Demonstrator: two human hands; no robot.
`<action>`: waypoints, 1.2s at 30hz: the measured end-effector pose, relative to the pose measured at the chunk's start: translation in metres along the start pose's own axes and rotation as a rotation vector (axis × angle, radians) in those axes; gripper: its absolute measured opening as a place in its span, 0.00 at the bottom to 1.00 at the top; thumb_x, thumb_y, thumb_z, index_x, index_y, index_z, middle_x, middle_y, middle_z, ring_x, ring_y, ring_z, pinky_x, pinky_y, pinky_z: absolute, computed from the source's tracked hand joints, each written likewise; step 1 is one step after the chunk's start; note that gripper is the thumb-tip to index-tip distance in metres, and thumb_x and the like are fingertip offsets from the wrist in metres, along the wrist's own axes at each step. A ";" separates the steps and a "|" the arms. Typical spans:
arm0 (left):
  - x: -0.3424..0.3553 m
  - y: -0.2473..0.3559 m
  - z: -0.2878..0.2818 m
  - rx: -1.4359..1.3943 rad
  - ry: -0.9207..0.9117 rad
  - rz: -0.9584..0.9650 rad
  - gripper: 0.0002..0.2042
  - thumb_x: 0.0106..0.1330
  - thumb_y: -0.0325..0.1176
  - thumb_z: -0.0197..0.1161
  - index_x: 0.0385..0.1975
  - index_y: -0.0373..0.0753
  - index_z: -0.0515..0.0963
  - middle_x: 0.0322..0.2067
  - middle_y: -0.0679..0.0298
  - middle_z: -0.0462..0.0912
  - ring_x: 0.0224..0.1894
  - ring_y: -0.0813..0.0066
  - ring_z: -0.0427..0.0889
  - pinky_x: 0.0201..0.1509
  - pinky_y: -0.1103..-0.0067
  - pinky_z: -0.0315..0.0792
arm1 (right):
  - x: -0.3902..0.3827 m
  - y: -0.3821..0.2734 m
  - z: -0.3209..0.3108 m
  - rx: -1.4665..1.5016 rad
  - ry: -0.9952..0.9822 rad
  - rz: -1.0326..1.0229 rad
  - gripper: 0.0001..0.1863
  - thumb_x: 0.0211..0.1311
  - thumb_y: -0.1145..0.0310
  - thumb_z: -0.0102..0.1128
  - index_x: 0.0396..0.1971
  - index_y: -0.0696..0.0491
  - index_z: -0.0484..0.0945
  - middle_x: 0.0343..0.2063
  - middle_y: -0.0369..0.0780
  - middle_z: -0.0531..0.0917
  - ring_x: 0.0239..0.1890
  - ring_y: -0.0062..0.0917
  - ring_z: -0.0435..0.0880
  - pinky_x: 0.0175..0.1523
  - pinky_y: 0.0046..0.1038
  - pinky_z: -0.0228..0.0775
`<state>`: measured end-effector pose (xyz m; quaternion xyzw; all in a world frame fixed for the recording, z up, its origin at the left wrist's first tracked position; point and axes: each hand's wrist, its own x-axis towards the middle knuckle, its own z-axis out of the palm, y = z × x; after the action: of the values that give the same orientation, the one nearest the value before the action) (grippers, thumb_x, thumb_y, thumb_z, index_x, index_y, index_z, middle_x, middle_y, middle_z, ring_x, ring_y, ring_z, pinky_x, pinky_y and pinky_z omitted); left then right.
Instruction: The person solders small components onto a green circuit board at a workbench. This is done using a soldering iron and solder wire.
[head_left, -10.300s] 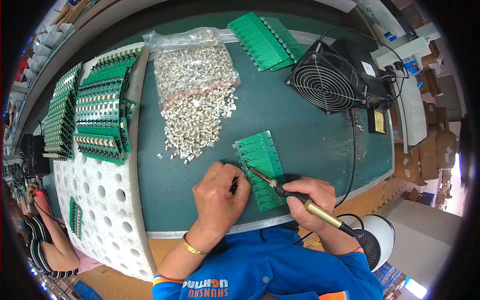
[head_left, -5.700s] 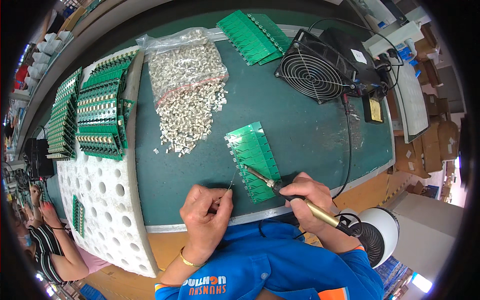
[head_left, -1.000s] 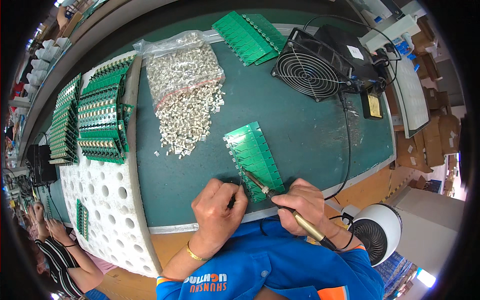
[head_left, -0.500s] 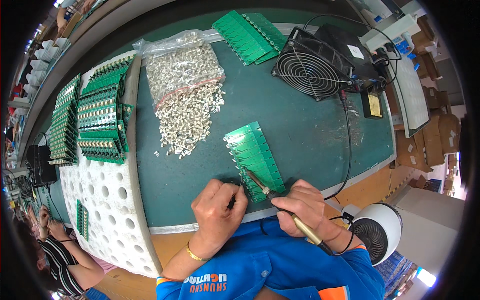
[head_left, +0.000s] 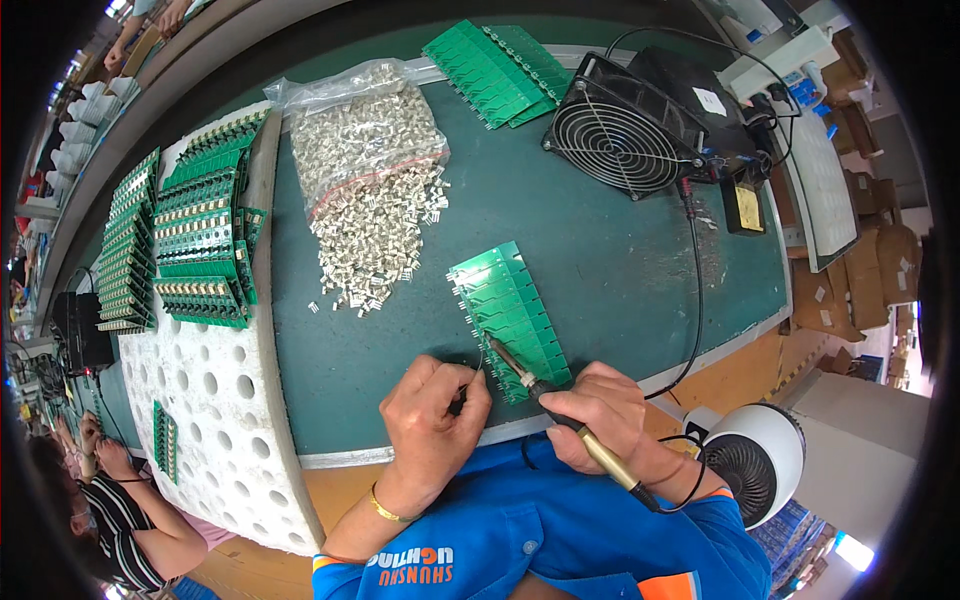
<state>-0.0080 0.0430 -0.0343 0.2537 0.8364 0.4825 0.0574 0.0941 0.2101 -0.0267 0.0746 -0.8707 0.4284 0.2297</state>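
A green circuit board panel (head_left: 507,290) lies at an angle on the bench mat in front of me, with small pins along its left edge. My right hand (head_left: 603,412) grips a soldering iron (head_left: 606,458) with a gold-coloured handle, its tip at the board's left edge. Closed in a pinch, my left hand (head_left: 432,412) holds a thin solder wire (head_left: 483,356) that reaches up to the iron's tip. Whether the tip touches a pin is too small to tell.
Left of the board, white connectors (head_left: 370,255) spill from a clear plastic bag (head_left: 365,120). Populated boards (head_left: 200,230) stand on a white foam sheet (head_left: 230,400). A black fan (head_left: 620,140) and bare boards (head_left: 490,75) sit at the back. A co-worker (head_left: 130,510) works at far left.
The iron's tip has moved slightly up and left along the board's edge. My left hand has shifted a little the same way with the wire. The board stays in place.
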 end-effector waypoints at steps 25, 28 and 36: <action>0.002 0.000 -0.005 -0.038 -0.031 -0.039 0.04 0.51 0.22 0.68 0.22 0.36 0.79 0.18 0.64 0.72 0.15 0.78 0.71 0.18 0.81 0.65 | -0.010 -0.010 0.010 -0.126 -0.017 -0.069 0.19 0.51 0.66 0.68 0.38 0.61 0.74 0.16 0.38 0.76 0.15 0.26 0.74 0.23 0.27 0.64; 0.000 0.000 -0.006 -0.034 -0.016 -0.027 0.04 0.51 0.21 0.68 0.22 0.36 0.79 0.17 0.64 0.72 0.15 0.78 0.71 0.18 0.81 0.65 | -0.012 -0.010 0.005 -0.120 -0.005 -0.074 0.17 0.57 0.65 0.63 0.40 0.60 0.73 0.16 0.38 0.74 0.14 0.27 0.72 0.24 0.28 0.64; -0.006 0.000 -0.012 -0.095 0.023 -0.103 0.04 0.53 0.21 0.68 0.22 0.34 0.78 0.19 0.68 0.70 0.18 0.86 0.66 0.19 0.86 0.59 | -0.003 -0.006 -0.004 0.042 0.166 0.008 0.11 0.54 0.69 0.64 0.34 0.60 0.78 0.15 0.39 0.75 0.13 0.28 0.70 0.23 0.28 0.59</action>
<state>-0.0068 0.0311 -0.0290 0.2017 0.8252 0.5207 0.0846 0.1002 0.2090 -0.0218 0.0404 -0.8399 0.4520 0.2977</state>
